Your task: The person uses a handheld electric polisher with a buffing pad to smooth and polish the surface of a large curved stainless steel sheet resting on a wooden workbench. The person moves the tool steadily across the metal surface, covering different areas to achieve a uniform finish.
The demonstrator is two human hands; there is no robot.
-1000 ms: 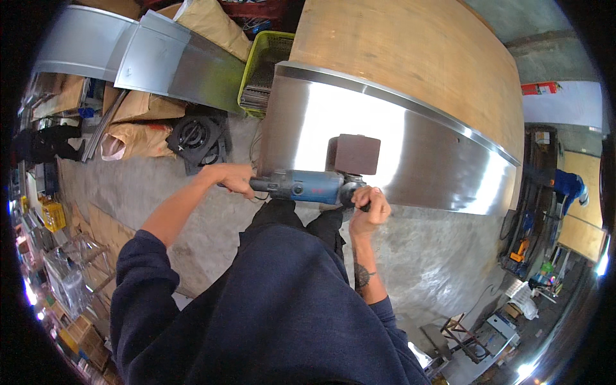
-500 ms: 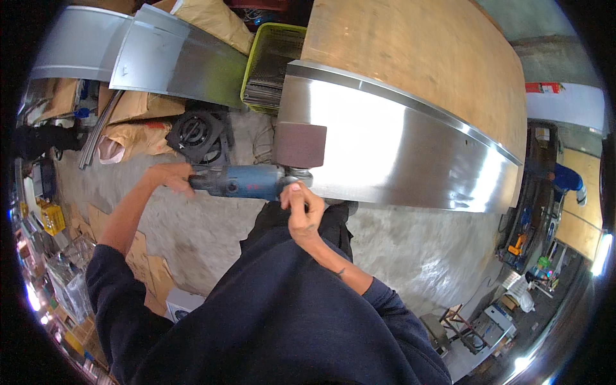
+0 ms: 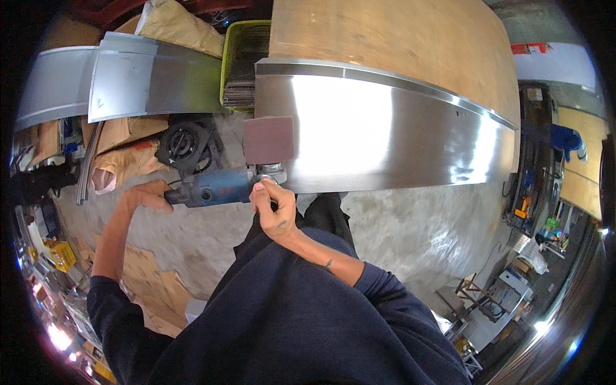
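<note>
Blue power tool [image 3: 221, 187] lies roughly horizontal, left of centre in the frame, held by both hands. Left hand [image 3: 151, 194], at the tool's rear end: fingers curled around the dark grip; individual fingertips not distinguishable. Right hand [image 3: 276, 208], at the tool's front end: fingers folded together around a black handle, thumb uppermost. Brown abrasive drum [image 3: 269, 140], fitted at the front, overlaps the left end of the shiny metal panel [image 3: 359, 128]; contact cannot be confirmed from this angle. Panel spans centre to right, beside a wooden board [image 3: 385, 38] at upper centre. Yellow-green basket [image 3: 227, 64] stands upper left; black round-faced item [image 3: 181, 142] sits below it, near the tool
</note>
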